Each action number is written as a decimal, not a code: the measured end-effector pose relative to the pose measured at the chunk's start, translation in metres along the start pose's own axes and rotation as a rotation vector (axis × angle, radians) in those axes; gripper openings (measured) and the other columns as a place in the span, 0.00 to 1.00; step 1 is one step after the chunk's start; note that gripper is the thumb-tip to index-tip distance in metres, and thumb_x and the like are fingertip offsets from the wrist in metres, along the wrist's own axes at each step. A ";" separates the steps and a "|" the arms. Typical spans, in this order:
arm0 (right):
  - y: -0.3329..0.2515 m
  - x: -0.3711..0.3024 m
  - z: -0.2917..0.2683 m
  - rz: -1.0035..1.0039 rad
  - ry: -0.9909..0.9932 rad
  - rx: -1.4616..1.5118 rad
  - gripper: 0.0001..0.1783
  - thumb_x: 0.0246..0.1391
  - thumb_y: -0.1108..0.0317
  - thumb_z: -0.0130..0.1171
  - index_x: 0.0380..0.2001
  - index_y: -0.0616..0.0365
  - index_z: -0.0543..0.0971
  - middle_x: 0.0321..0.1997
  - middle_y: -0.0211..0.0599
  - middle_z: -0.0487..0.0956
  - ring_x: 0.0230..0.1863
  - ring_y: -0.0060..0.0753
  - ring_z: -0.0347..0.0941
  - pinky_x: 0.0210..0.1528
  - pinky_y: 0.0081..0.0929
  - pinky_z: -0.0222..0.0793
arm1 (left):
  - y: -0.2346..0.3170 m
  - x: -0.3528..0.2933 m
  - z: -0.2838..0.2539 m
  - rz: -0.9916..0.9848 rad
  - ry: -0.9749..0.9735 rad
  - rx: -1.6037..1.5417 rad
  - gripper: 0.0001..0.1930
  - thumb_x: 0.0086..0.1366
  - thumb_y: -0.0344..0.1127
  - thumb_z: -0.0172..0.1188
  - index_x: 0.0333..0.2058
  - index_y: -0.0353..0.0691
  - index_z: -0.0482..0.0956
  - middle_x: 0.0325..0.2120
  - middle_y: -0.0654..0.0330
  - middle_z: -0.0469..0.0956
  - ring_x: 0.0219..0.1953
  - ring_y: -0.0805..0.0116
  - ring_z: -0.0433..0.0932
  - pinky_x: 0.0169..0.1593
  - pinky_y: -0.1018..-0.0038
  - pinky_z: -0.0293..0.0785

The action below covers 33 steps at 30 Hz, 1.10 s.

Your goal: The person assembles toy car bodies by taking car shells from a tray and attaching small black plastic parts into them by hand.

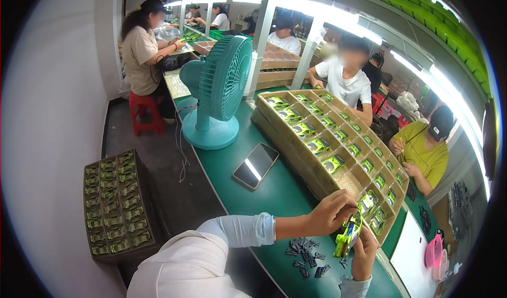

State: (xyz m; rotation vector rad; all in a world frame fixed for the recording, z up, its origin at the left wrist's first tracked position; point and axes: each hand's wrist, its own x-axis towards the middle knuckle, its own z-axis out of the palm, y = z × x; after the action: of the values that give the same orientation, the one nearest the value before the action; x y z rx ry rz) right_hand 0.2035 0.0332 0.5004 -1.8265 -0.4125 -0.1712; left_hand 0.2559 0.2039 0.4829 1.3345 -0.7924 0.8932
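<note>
A bright green toy car body [346, 239] with blue and red bits on it is gripped from its right side by my right hand [364, 251], tilted above the bench. My left hand [332, 212] is closed in a pinch against the car's upper end; what lies between its fingertips is too small to make out. Just beyond both hands stands a divided tan tray [296, 167], with green toy cars in most of its compartments. Several small black plastic parts [305, 254] lie loose on the green bench below my left forearm.
A phone [256, 166] lies on the green bench [227, 184], with a teal fan [219, 86] behind it. Left on the floor stands a box of green cars [113, 205]. A pink basket [433, 251] and a white board [414, 255] are at right. Several people work around the benches.
</note>
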 end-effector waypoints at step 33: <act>0.002 0.005 0.014 -0.395 0.467 -0.374 0.13 0.41 0.79 0.59 0.34 0.65 0.74 0.28 0.45 0.76 0.28 0.42 0.74 0.29 0.28 0.70 | 0.001 -0.015 -0.008 -0.087 -0.262 0.348 0.09 0.54 0.24 0.53 0.35 0.30 0.72 0.20 0.49 0.73 0.20 0.54 0.73 0.24 0.69 0.68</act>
State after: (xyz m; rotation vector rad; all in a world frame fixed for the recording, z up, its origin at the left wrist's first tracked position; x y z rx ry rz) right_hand 0.2072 0.0469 0.4960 -1.9703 -0.4214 -0.9819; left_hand 0.2475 0.2104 0.4694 1.8057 -0.7944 0.8218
